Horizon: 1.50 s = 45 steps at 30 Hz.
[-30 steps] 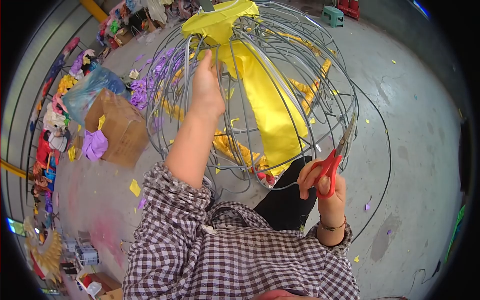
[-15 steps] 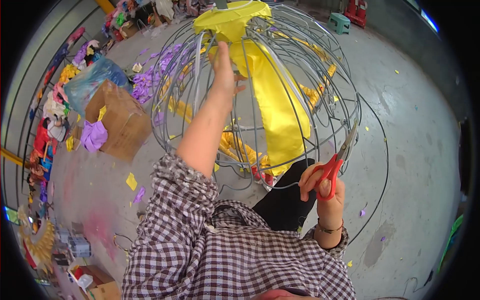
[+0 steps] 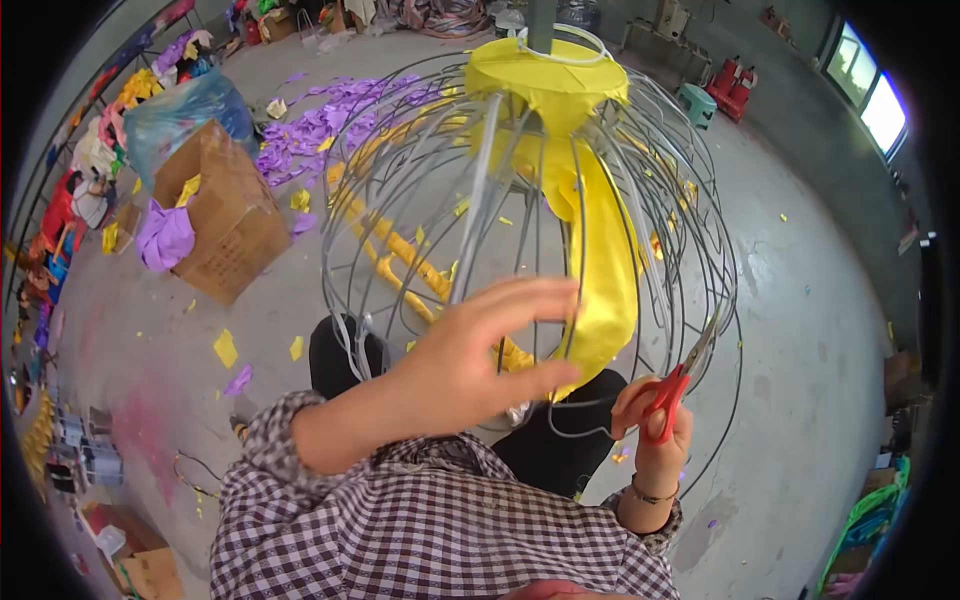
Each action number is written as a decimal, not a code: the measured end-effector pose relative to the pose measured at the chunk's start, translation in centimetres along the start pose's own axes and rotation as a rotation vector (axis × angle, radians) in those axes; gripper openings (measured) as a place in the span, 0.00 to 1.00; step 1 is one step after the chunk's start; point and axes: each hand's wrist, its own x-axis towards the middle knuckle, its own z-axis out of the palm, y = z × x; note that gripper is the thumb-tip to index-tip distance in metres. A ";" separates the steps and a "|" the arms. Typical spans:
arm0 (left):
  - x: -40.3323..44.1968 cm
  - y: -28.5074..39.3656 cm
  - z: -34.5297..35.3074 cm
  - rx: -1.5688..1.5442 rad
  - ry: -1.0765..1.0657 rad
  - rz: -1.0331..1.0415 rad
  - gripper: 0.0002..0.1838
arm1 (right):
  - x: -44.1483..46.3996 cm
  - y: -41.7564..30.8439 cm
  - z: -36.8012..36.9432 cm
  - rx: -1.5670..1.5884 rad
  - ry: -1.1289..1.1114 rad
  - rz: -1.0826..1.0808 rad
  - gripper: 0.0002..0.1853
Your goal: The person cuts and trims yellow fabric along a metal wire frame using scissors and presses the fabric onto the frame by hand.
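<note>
A domed wire frame (image 3: 510, 215) stands in front of me, with a yellow cloth-covered disc (image 3: 545, 75) at its top. A strip of yellow cloth (image 3: 605, 270) hangs down from the disc along the wires. My left hand (image 3: 480, 345), a little blurred, is at the lower front of the frame beside the strip, fingers apart and nothing seen in it. My right hand (image 3: 655, 425) is closed on the red handles of scissors (image 3: 670, 395), whose blades point up and right beside the frame's lower right wires.
To the left are a cardboard box (image 3: 225, 215), a blue plastic bag (image 3: 190, 115) and purple cloth pieces (image 3: 320, 130). A green stool (image 3: 696, 104) and red objects (image 3: 733, 88) stand at the back right. Yellow scraps lie on the floor.
My left hand has come down from near the disc to the lower part of the yellow strip. The view has tilted up. My right hand still holds the scissors.
</note>
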 end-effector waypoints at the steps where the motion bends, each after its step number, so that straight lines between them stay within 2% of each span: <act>1: -0.8 -0.1 -0.5 -0.032 0.143 0.081 0.13 | 0.5 -0.3 0.4 -0.072 0.002 -0.012 0.10; 3: -1.7 -1.6 -3.9 0.179 0.243 0.232 0.08 | 1.6 -1.1 1.4 -0.218 0.011 -0.034 0.06; 5: -2.1 -3.3 -7.0 0.412 0.429 0.268 0.05 | 3.4 -3.2 2.6 -0.650 0.088 -0.201 0.04; 6: -2.0 -4.1 -8.3 0.392 0.432 0.267 0.05 | 4.1 -4.3 3.1 -0.669 0.091 -0.194 0.04; 8: -1.3 -6.2 -10.7 0.588 0.415 0.225 0.07 | 5.7 -6.0 4.3 -1.116 0.242 -0.266 0.08; 10: 1.5 -7.9 -10.8 0.603 0.543 0.344 0.09 | 7.6 -7.0 5.8 -1.253 0.190 -0.261 0.08; 11: 2.4 -8.5 -11.5 0.582 0.546 0.339 0.09 | 8.5 -7.4 6.5 -1.364 0.140 -0.266 0.09; 14: 4.8 -10.2 -13.4 0.633 0.514 0.422 0.08 | 10.9 -8.2 8.6 -1.598 0.042 -0.254 0.11; 18: 6.9 -13.3 -14.3 0.800 0.222 0.371 0.11 | 13.5 -8.6 11.4 -1.795 -0.064 -0.315 0.12; 19: 7.1 -13.6 -14.3 0.787 0.217 0.366 0.11 | 14.1 -8.6 12.0 -1.800 -0.069 -0.300 0.12; 23: 8.0 -14.1 -13.9 1.066 0.189 0.629 0.15 | 16.4 -8.2 14.0 -1.949 -0.133 -0.349 0.12; 24: 7.9 -14.2 -13.6 1.055 0.187 0.626 0.15 | 16.7 -8.1 14.4 -1.955 -0.138 -0.338 0.12; 28: 6.4 -14.4 -11.9 1.469 0.125 0.499 0.18 | 17.5 -7.5 15.6 -2.126 -0.146 -0.445 0.13; 34: 5.2 -15.9 -9.1 1.245 0.064 0.485 0.18 | 18.5 -7.4 17.0 -2.257 -0.196 -0.533 0.15; 38: 5.6 -15.8 -8.8 0.624 0.112 0.237 0.21 | 18.8 -7.6 18.0 -2.383 -0.259 -0.518 0.16; 39: 5.7 -15.4 -9.2 0.622 0.113 0.235 0.21 | 19.0 -7.6 18.2 -2.383 -0.263 -0.518 0.16; 43: 6.4 -13.0 -11.8 0.075 -0.083 -0.172 0.18 | 19.5 -7.7 18.4 -2.442 -0.291 -0.586 0.16; 44: 6.6 -12.8 -11.6 0.075 -0.084 -0.171 0.18 | 19.5 -7.7 18.4 -2.442 -0.288 -0.584 0.16; 45: 6.9 -12.4 -11.2 -0.070 -0.004 -0.246 0.17 | 19.5 -7.8 18.4 -2.447 -0.292 -0.587 0.16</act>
